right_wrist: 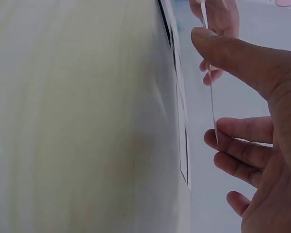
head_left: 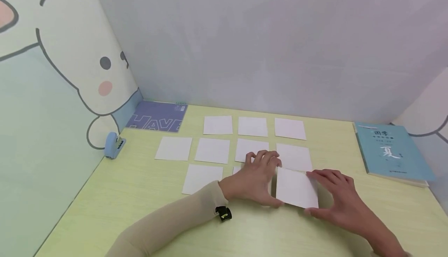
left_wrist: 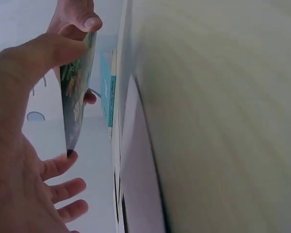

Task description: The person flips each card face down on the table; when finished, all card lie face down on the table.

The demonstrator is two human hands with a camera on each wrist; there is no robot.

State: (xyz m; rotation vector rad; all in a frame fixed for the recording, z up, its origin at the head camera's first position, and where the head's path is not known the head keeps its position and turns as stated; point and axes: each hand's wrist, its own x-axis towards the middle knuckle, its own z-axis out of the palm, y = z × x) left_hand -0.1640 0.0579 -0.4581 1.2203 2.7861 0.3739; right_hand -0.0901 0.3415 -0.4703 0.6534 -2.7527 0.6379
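Note:
Several white square cards [head_left: 212, 150] lie face down in rows on a pale yellow-green table [head_left: 140, 202]. One card [head_left: 296, 187] is tilted up off the table between both hands. My left hand [head_left: 253, 181] holds its left edge between thumb and a finger, the other fingers spread over the neighbouring cards. My right hand [head_left: 341, 200] pinches its right edge between thumb and fingertips. In the left wrist view the card's underside [left_wrist: 76, 92] shows a coloured print, with my left thumb [left_wrist: 53, 48] on its edge. The right wrist view shows the card [right_wrist: 212, 107] edge-on.
A purple notebook [head_left: 157, 117] lies at the back left, a small blue gadget [head_left: 113, 145] by the left wall. At the right edge lies a teal book [head_left: 393, 154]. Panels with a cartoon rabbit [head_left: 87, 66] enclose the table on three sides.

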